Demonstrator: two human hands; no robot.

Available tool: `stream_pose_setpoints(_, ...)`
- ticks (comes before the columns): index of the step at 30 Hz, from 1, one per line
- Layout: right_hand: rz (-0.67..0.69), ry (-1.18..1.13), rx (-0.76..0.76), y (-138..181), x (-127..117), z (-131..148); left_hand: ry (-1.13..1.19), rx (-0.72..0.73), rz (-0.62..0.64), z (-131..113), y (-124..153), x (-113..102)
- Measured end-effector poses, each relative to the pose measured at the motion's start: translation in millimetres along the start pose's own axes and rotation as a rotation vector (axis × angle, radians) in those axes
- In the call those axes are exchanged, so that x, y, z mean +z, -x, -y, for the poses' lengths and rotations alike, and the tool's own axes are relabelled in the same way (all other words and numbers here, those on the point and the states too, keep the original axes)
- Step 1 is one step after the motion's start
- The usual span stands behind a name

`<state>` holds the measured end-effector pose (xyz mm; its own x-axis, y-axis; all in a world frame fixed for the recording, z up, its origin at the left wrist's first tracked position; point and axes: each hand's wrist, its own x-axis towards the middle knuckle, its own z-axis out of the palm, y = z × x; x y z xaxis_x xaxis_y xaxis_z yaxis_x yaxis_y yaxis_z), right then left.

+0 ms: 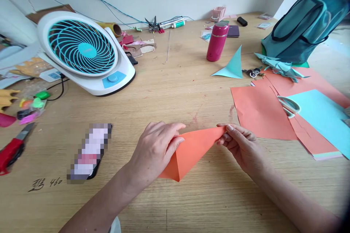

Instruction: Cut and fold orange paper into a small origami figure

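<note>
Forearms enter from bottom edge. Left hand [155, 149] pinches left end of folded orange paper [188, 153], fingers curled over top edge. Right hand [240, 145] grips paper's right tip between thumb and fingers. Paper held just above wooden table [169, 91], lower corner pointing down. Fan [82, 51] at far left, pink bottle [217, 42] behind, paper sheets [262, 113] and scissors [288, 105] to right.

A folded paper [191, 151] is held between the left hand [157, 149] and the right hand [240, 145], above the table [169, 91]. A fan [82, 52] is set well behind the left hand, and a phone [89, 153] lies to its left. Loose paper sheets [259, 113] are spread just right of the right hand, with a bottle [217, 42] and a backpack [300, 27] placed farther behind.
</note>
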<state>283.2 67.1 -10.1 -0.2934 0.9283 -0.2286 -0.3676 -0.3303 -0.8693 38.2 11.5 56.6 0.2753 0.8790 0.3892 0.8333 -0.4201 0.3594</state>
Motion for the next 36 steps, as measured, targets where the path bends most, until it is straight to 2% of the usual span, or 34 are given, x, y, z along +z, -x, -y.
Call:
stream_pose_setpoints(8,-0.003,0.011,0.015,1.0,-1.8,-3.1,0.012,-0.04,0.069,4.2,-2.5,0.2)
stream_pose_setpoints(13,-0.015,0.04,0.017,1.2,-2.0,-4.8,0.059,-0.162,0.145,3.8,-4.7,-2.2)
stream_pose_setpoints(17,0.001,0.148,-0.015,-0.2,-5.4,-5.6,0.078,-0.25,0.2,4.2,-6.9,-4.3)
stream_pose_setpoints(20,0.047,0.369,-0.064,0.1,-8.9,-2.6,0.083,-0.29,0.239,7.0,-8.3,-5.5)
stream_pose_setpoints(26,0.141,1.03,-0.214,6.1,-9.4,7.8,0.089,-0.281,0.319,17.9,-8.1,-1.6)
stream_pose_setpoints(30,0.194,1.238,-0.256,6.0,-10.0,4.5,0.061,-0.239,0.386,24.6,-8.4,9.9)
stream_pose_setpoints(36,0.176,1.503,-0.368,4.7,-7.3,-2.6,-0.111,-0.195,0.424,28.5,-10.1,30.6)
